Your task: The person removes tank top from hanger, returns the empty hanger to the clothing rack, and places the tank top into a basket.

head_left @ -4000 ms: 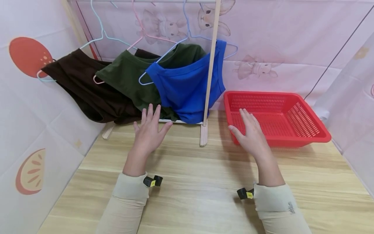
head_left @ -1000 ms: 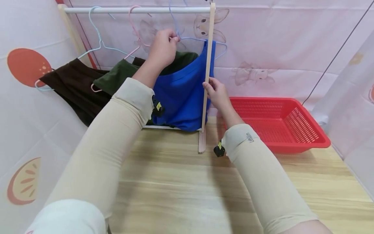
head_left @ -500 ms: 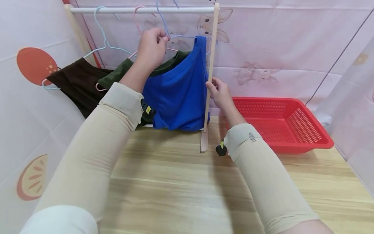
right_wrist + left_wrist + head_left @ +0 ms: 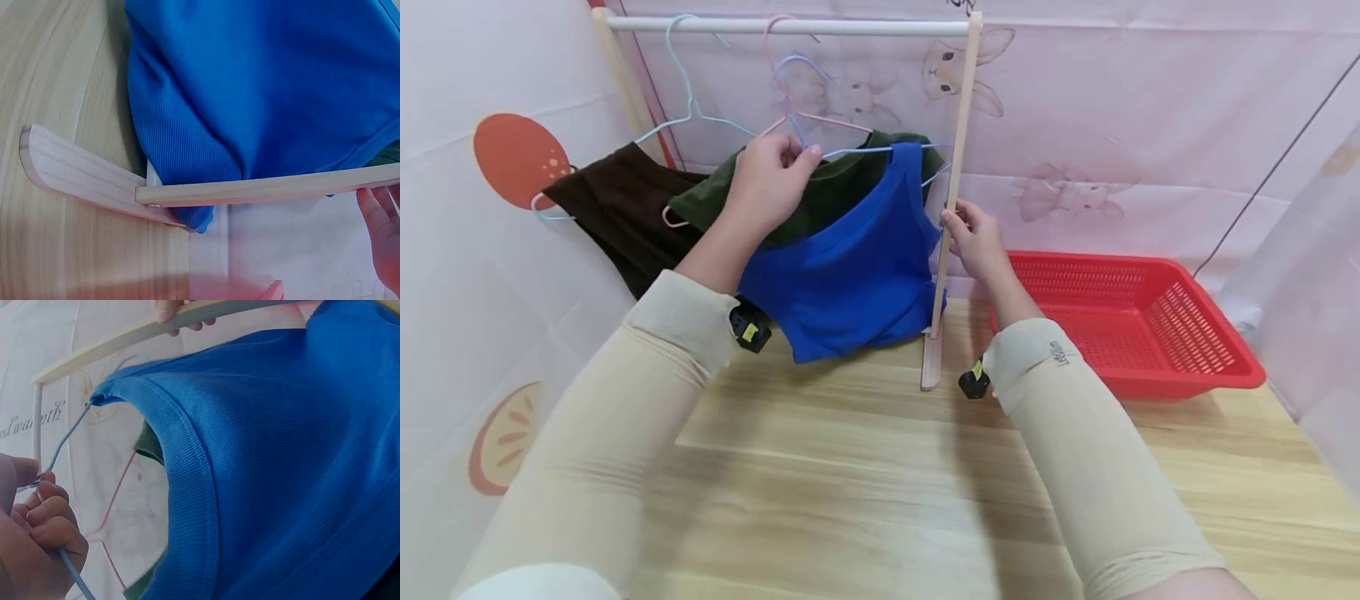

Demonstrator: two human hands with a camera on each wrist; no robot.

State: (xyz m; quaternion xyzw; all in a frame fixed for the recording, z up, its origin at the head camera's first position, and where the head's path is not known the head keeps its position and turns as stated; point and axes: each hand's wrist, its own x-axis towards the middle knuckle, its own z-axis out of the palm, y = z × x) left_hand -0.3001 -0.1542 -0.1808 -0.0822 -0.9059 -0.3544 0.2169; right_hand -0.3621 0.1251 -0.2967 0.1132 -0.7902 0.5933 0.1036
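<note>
My left hand (image 4: 771, 179) pinches a light-blue clothes hanger (image 4: 857, 151) at its neck. On that hanger is a blue sleeveless top (image 4: 857, 275), tilted, its lower edge just above the table. The hanger's hook sits below the rack's white rod (image 4: 880, 28), apart from it. My right hand (image 4: 979, 242) holds the rack's right wooden post (image 4: 965, 100) between thumb and fingers. In the left wrist view, the fingers curl round the hanger wire (image 4: 74, 575). The right wrist view has the blue fabric (image 4: 206, 81) behind the post.
A dark green top (image 4: 820, 204) on a pink hanger and a dark brown top (image 4: 632, 200) on a pale turquoise hanger hang from the rod. A red basket (image 4: 1232, 379) stands to the right. The rack's wooden foot (image 4: 931, 367) rests on the table (image 4: 865, 483).
My left hand took hold of the blue hanger, lifted its hook off the rod and brought it left and down with the top. My right hand moved from near the basket onto the post.
</note>
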